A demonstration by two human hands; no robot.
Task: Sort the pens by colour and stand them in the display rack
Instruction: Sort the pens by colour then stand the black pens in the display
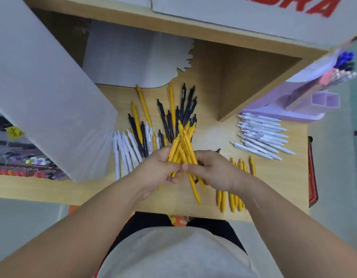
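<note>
Yellow pens (183, 149) bunched, gripped between left hand (159, 167), right hand (211, 169)

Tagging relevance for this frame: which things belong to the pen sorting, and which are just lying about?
Job: yellow pen bundle, gripped by left hand and right hand; mixed pen pile; white pen row; yellow pen row; purple display rack.

Lying about: white box flap; marker trays at the left; red-edged strip at the table's right edge.

both hands gripping yellow pens (183, 149), wooden table (213, 135)
</note>
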